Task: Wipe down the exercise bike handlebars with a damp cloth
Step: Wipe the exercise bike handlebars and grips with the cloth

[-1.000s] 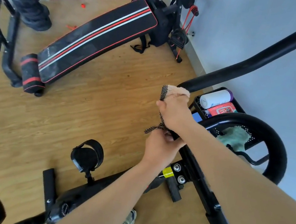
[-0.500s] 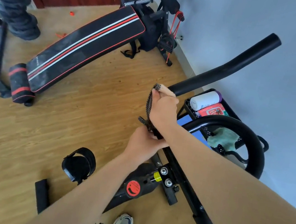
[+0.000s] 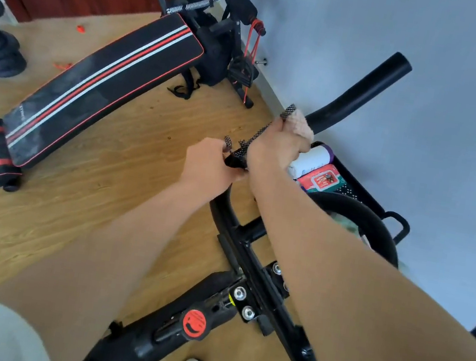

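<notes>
Pink cloth (image 3: 300, 125) sits mid-handlebar (image 3: 358, 94), right hand (image 3: 276, 146) clenched around it; left hand (image 3: 211, 165) grips its tail; upper bar looks unwiped.

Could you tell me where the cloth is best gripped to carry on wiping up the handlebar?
Grip the cloth where it wraps the handlebar, coming from above as the right hand does, fingers curled round the tube. The bar is a round tube rising away, so an encircling hold should slide along it. The left hand pinches the loose patterned tail clear.
</notes>
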